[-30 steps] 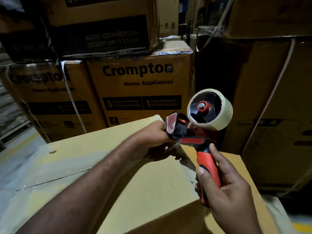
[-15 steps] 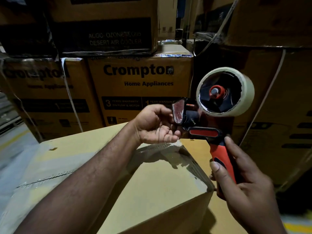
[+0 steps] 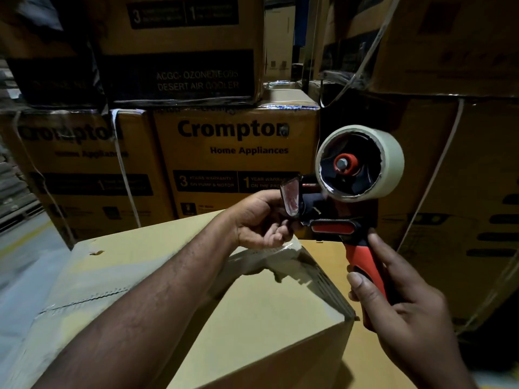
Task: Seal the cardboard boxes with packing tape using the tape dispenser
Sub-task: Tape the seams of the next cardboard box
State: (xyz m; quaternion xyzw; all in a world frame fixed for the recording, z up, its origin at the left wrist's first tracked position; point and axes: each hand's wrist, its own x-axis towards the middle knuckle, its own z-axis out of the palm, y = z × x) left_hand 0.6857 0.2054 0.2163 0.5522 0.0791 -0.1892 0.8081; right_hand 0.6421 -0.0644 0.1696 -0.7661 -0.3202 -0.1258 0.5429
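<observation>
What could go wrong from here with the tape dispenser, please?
The left hand pinches the front end of the tape dispenser, where a cutter likely sits, so its fingers might get nicked. The dispenser is held above the cardboard box, so loose tape could stick to fingers or itself.

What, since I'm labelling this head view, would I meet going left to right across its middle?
Strapped Crompton box → left hand → tape roll → dim carton at far right.
</observation>
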